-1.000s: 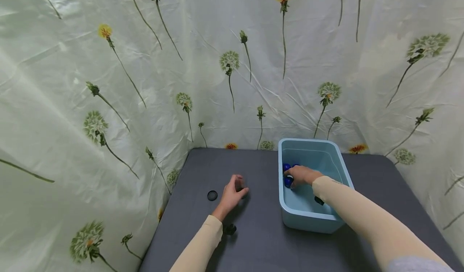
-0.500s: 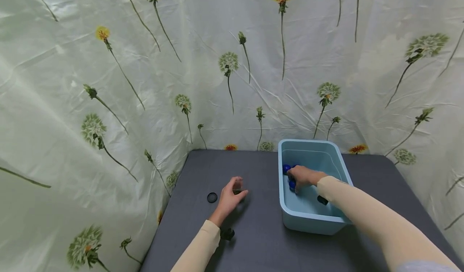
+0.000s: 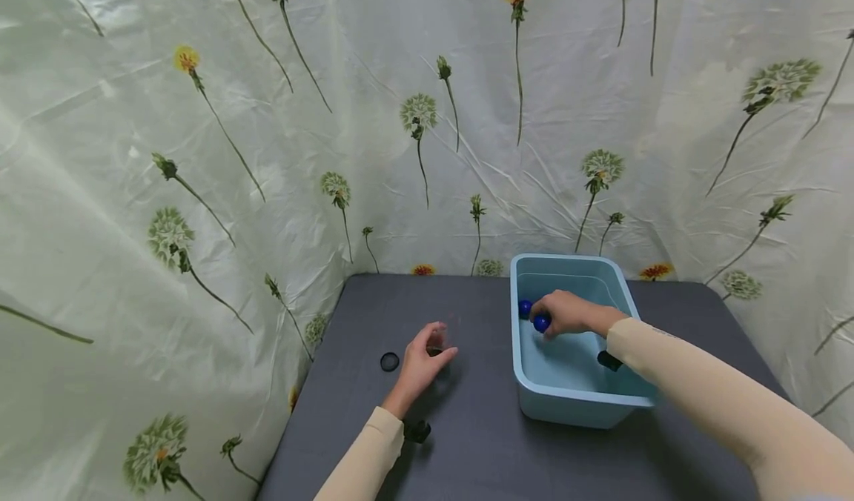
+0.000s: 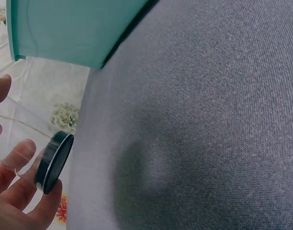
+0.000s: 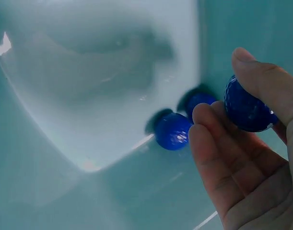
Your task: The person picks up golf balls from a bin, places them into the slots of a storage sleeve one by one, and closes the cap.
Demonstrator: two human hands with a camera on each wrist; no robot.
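Note:
My left hand point(image 3: 419, 360) grips a clear, see-through cylindrical container point(image 4: 31, 125) above the dark table. One end of it carries a black cap point(image 4: 55, 162), tilted toward the table in the left wrist view. Inside the light blue bin point(image 3: 580, 395), my right hand point(image 3: 572, 313) pinches a dark blue golf ball point(image 5: 249, 106) between thumb and fingers. Two more blue balls lie on the bin floor close to its wall: one ball point(image 5: 172, 132) in plain sight, the other ball point(image 5: 201, 102) partly behind my fingertips.
A round black lid point(image 3: 390, 362) lies on the dark table point(image 3: 480, 442), left of my left hand. Behind the table hangs a pale curtain point(image 3: 373, 115) printed with dandelions. The bin's raised walls surround my right hand.
My right hand has lifted a blue ball and drawn it slightly right, away from the others in the bin. My left hand with the clear container stays nearly where it was.

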